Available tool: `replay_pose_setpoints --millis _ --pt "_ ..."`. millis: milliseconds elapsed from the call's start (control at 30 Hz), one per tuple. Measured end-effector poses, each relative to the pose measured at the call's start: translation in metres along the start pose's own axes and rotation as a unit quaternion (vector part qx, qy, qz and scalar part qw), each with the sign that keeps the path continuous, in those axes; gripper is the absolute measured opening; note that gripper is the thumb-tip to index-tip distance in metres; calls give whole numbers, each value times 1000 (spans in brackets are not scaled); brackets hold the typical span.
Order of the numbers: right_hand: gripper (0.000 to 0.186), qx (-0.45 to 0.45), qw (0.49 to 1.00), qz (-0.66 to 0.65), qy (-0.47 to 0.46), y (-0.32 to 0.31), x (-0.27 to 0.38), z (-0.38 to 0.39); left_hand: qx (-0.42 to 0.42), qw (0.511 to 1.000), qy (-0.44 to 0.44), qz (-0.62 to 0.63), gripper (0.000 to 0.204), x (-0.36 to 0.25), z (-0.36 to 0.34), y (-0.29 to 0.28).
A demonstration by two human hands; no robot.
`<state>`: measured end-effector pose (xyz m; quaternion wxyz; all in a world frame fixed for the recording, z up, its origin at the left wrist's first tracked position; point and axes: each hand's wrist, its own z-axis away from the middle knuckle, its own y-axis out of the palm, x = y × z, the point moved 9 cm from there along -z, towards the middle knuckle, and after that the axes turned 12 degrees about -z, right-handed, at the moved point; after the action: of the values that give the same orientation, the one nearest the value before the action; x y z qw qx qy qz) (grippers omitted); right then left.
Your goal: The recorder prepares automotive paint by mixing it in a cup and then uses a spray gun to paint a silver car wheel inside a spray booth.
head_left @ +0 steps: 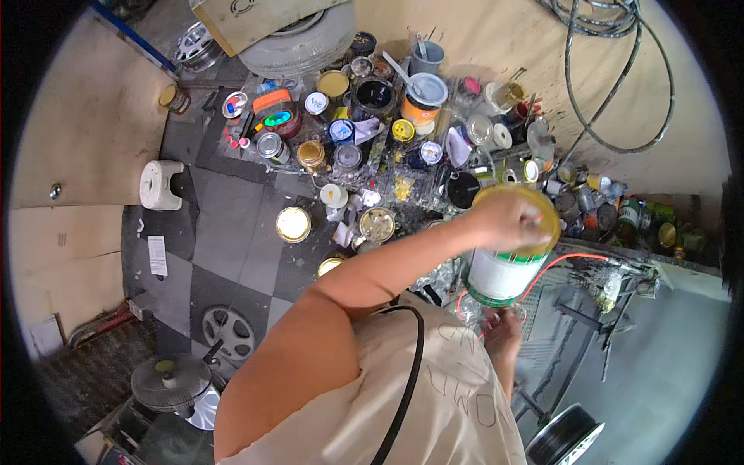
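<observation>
A large paint can [505, 273] with a white and green side and a gold-coloured top [547, 213] is held up to the right of the middle. My left hand [508, 219] reaches across from the lower left and lies over that top, fingers curled and slightly blurred. At the can's lower end is my right hand [502, 332], its fingers bent up against the base and partly hidden. Behind the can and close to my right hand runs an orange hose [570, 256]. An open can of black paint [463, 190] stands just left of my left hand.
Paint cans, jars and tubs crowd the far side, among them an orange can [419, 113] with a grey tub on top. A white stool [161, 186], a fan [170, 383] and a wheel cover [229, 334] stand left. A metal stand [583, 316] is at right.
</observation>
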<state>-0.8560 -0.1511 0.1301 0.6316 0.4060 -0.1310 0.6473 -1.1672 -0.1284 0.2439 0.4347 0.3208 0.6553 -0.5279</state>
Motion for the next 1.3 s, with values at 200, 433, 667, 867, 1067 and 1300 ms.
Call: replay_pose_setpoints --millis 200,433,667,867,1067,1300 --pt "50 14 972 220 82 -111 -123 -49 162 980 -116 1 56 87 78 146" --pt "47 -86 952 261 138 -190 -144 -2 360 903 -152 -177 53 238 139 265" --pt "44 -132 935 275 183 -213 -147 62 360 815 -377 -253 36 346 153 246" --pt "42 -160 920 280 221 -231 -158 105 340 805 -416 -251 52 436 170 235" --pt "40 -167 913 286 241 -250 -169 124 338 786 -460 -236 61 506 163 232" --pt "37 -112 930 281 210 -235 -161 89 284 854 -372 -226 67 485 136 210"
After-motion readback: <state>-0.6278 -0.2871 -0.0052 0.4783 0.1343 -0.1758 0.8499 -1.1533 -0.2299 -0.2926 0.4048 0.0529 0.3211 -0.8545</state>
